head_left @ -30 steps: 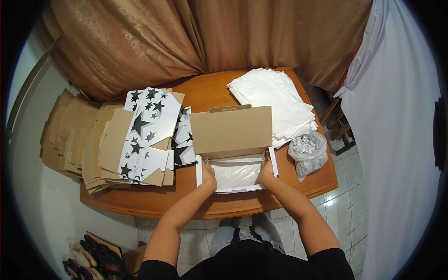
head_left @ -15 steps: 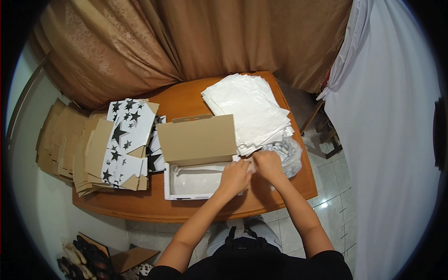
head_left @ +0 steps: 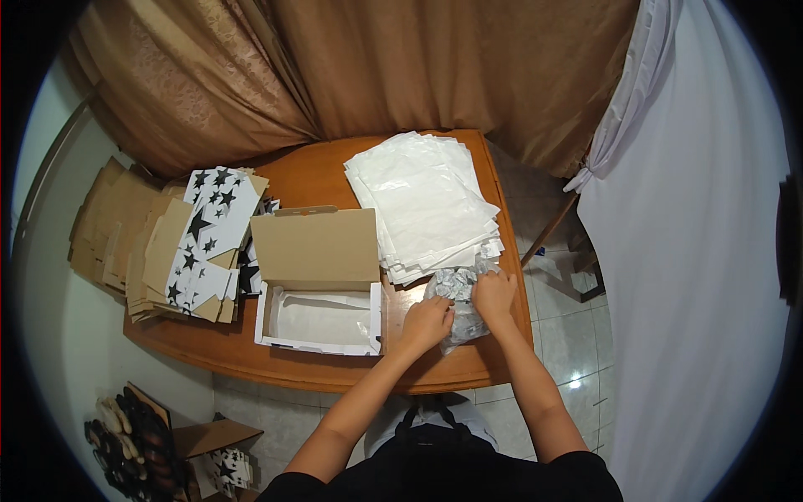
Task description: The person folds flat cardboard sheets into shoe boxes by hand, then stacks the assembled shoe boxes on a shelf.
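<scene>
A clear plastic bag full of small white-and-grey packets lies near the table's right end. My right hand grips the bag's right rim with bent fingers. At its left side my left hand has its fingers curled on the bag's edge; the fingertips are partly hidden. Left of my hands stands a cardboard box with its brown lid raised. Inside it lies a flat whitish sheet or pouch with a shiny surface.
Behind the bag is a stack of white plastic sheets or mailers. Flattened cartons with black stars pile up at the left beside plain brown ones. The wooden table has a curved front edge. Shoes sit at the lower left.
My hands have drawn apart and now sit at either side of the bag, whose packets show between them. The view has shifted, so the box and stacks appear further left.
</scene>
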A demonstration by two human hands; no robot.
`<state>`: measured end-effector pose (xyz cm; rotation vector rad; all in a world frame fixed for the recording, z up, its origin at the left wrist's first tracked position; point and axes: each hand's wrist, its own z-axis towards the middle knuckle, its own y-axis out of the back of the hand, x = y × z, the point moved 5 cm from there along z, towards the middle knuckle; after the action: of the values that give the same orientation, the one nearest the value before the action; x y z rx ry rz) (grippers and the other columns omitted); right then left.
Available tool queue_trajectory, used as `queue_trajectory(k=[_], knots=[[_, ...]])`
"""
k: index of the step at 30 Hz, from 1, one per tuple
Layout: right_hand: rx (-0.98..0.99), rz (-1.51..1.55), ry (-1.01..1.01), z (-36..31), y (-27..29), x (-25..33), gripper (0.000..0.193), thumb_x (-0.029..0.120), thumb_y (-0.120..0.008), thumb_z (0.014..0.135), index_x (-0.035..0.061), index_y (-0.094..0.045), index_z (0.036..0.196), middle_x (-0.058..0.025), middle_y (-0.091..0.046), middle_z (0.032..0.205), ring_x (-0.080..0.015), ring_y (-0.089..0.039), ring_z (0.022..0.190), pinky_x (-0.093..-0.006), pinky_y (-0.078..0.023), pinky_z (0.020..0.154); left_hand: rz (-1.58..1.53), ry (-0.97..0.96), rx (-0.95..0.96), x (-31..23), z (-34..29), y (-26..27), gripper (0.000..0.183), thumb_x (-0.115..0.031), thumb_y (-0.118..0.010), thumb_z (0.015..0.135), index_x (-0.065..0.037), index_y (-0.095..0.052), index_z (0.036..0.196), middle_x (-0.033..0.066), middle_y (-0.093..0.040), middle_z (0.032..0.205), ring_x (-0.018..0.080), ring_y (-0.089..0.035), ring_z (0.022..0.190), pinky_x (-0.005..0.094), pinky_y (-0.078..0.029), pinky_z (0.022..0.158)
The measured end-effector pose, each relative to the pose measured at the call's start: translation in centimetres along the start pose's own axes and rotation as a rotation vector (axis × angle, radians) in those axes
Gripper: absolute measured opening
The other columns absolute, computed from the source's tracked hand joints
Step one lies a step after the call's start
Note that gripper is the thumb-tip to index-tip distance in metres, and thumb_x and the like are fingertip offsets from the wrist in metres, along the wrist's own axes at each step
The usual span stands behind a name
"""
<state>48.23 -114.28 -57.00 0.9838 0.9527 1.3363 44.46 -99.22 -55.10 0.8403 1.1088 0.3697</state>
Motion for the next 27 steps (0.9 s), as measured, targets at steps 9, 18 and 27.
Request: queue_trajectory(k=[9,18,27], knots=[[-0.189,0.175,0.126,-0.5,4.2,-1.6,0.008,0.016,-0.067,0.07,0.0082,-0.068,0.074,-0.0054,-0.062,0.074,-0.0234,-0.056,0.077,-0.0379,-0.038,0.072,0.011,-0.002,-0.056,-0.6,1.2,2.0,0.018,-0.018,-0.058,0.079,-0.004,-0.063,0.089,0.0138,-0.061,0.082,0.0327,-0.06,0.077,0.0427,-0.047,0.067],[-0.144,0.633,0.097,0.1,7.4,2.4,0.008,0.011,-0.063,0.076,0.0033,-0.065,0.075,-0.0083,-0.061,0.076,-0.026,-0.058,0.073,-0.037,-0.043,0.069,-0.287,0.071,-0.136,0.7,1.1,4.6,0.031,-0.027,-0.063,0.083,-0.003,-0.059,0.103,0.0133,-0.061,0.099,0.026,-0.06,0.082,0.0357,-0.048,0.073],[0.434,1.316,0.084,-2.5,5.4,16.4,0.018,0.018,-0.064,0.082,-0.0002,-0.064,0.082,-0.0071,-0.062,0.076,-0.0144,-0.057,0.072,-0.0285,-0.044,0.065,-0.845,0.276,0.109,11.2,-6.1,11.7,0.023,-0.023,-0.064,0.086,-0.001,-0.061,0.091,0.0027,-0.062,0.076,0.0067,-0.055,0.069,0.0233,-0.045,0.063]])
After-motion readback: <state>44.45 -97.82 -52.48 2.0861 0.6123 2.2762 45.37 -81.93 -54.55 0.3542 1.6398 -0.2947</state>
